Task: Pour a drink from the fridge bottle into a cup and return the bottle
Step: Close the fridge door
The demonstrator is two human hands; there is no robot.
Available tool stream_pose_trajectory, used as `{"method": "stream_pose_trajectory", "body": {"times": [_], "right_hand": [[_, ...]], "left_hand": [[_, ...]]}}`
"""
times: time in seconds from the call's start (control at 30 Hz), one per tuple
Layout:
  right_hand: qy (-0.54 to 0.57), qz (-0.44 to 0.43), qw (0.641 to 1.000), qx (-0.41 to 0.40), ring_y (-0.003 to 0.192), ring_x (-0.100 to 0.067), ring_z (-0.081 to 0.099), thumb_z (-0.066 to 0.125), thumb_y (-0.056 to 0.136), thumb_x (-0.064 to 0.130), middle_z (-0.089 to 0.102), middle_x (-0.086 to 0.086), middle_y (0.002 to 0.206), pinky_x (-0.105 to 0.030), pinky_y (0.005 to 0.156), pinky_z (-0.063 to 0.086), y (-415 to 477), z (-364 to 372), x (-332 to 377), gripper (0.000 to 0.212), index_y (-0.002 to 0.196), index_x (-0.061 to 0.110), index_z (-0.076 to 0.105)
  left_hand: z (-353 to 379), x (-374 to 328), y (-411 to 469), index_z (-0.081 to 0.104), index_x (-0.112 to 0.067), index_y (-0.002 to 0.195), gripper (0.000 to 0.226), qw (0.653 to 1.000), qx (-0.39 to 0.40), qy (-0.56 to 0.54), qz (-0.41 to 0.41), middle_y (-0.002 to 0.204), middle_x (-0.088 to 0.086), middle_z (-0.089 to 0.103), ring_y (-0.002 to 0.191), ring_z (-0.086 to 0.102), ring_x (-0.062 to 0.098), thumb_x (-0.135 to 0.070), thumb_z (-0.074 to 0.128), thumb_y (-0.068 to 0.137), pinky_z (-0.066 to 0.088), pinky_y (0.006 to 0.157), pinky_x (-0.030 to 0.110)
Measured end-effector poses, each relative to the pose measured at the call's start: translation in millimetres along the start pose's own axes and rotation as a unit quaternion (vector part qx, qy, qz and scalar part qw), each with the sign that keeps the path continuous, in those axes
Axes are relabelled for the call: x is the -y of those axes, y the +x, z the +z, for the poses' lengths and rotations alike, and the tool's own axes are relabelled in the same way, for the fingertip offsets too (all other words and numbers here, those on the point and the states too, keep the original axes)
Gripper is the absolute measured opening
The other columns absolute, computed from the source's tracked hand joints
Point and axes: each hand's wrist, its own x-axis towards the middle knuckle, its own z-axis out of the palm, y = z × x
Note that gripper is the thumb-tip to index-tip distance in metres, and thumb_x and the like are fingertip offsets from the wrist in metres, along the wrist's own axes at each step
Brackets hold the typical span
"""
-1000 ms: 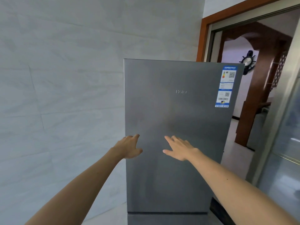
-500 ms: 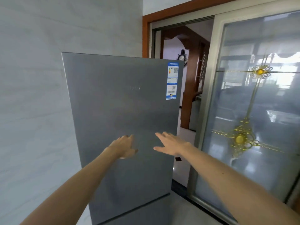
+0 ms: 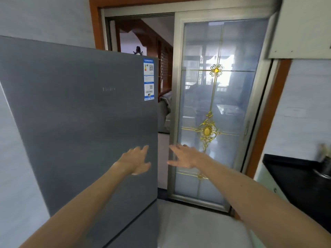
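A tall grey fridge (image 3: 80, 122) fills the left half of the view, its upper door closed, with a blue and white label (image 3: 148, 79) near the top right corner. My left hand (image 3: 136, 161) is stretched out in front of the door's right part, fingers straight and holding nothing. My right hand (image 3: 184, 156) is held out just past the fridge's right edge, fingers spread and empty. Whether either hand touches the fridge cannot be told. No bottle or cup is in view.
A sliding glass door (image 3: 215, 113) with gold ornaments stands to the right of the fridge, with an open doorway (image 3: 164, 104) between them. A black countertop (image 3: 300, 178) with a blurred metal item (image 3: 324, 165) sits at the right edge. Pale floor (image 3: 197, 226) lies below.
The view has swung to the right, so the fridge has slid left and the glass door and countertop have come into sight. Both hands stay stretched out, now near the fridge's right edge.
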Motion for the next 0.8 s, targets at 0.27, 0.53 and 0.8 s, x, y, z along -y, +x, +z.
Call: {"method": "stream_pose_trajectory", "body": {"times": [0.27,0.53,0.8], "right_hand": [[0.004,0.109,0.994,0.006,0.131,-0.034,0.041,0.039,0.095,0.064,0.038,-0.011,0.148,-0.051,0.099,0.042,-76.6,11.8,-51.9,0.075,0.153,0.022,0.017],[0.042,0.241,0.969,0.017,0.139,-0.035,0.035,0.04,0.096,0.062,0.03,-0.012,0.155,-0.051,0.106,0.038,-198.1,21.4,-113.4,0.075,0.156,0.028,0.011],[0.079,0.398,0.913,0.045,0.139,-0.035,0.033,0.039,0.096,0.064,0.028,-0.012,0.156,-0.053,0.106,0.039,-369.6,42.1,-149.7,0.079,0.158,0.027,0.007]], "left_hand": [[5.8,-74.5,17.3,0.026,-0.012,0.152,0.07,0.992,0.02,-0.015,0.123,0.14,0.018,0.049,0.126,0.05,0.037,-0.041,0.053,0.093,0.047,0.1,0.05],[17.3,-207.6,22.4,0.021,-0.021,0.155,0.075,0.965,0.034,-0.006,0.261,0.14,0.015,0.047,0.125,0.05,0.037,-0.048,0.051,0.092,0.047,0.099,0.049],[36.8,-362.3,-29.0,0.015,-0.019,0.158,0.079,0.914,0.077,-0.043,0.396,0.145,0.014,0.044,0.129,0.049,0.034,-0.044,0.053,0.093,0.046,0.102,0.045]]}}
